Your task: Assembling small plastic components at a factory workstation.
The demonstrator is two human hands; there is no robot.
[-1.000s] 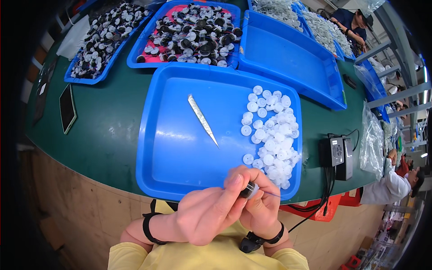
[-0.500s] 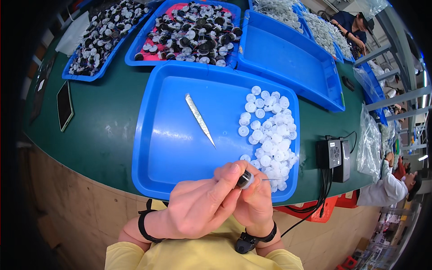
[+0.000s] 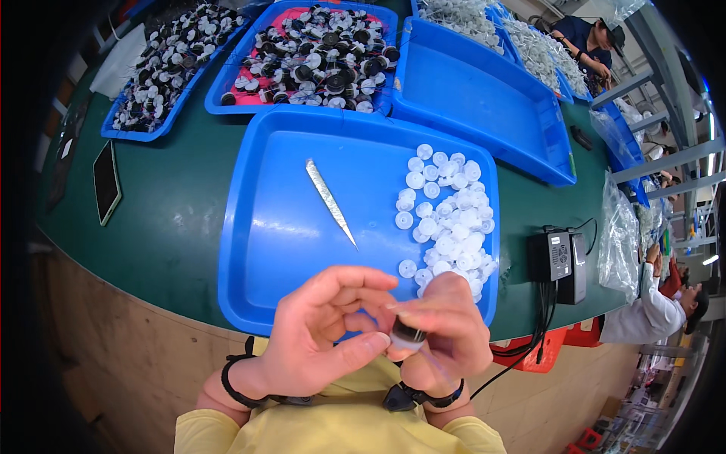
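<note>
Above the near edge of a blue tray (image 3: 287,242), my right hand (image 3: 457,325) pinches a small round part (image 3: 408,334) with a black top and a whitish lower end. My left hand (image 3: 306,344) is cupped beside it, fingers curved and spread. The left thumb tip comes very close to the part; whether it touches, I cannot tell. Inside the tray lie pointed silvery tweezers (image 3: 330,200). Many translucent white plastic wheels (image 3: 461,219) are heaped along the tray's right side, some just beyond my right hand.
Behind stand a bin of black-and-white wired parts (image 3: 329,57), a similar bin (image 3: 170,68) at far left and a blue tray (image 3: 476,83). A phone (image 3: 107,181) lies left. Black power boxes (image 3: 556,257) with cables sit right. Other people work at the right.
My left hand has let go of the part and spread its fingers. My right hand has turned over and now grips the part from above. The view has shifted slightly.
</note>
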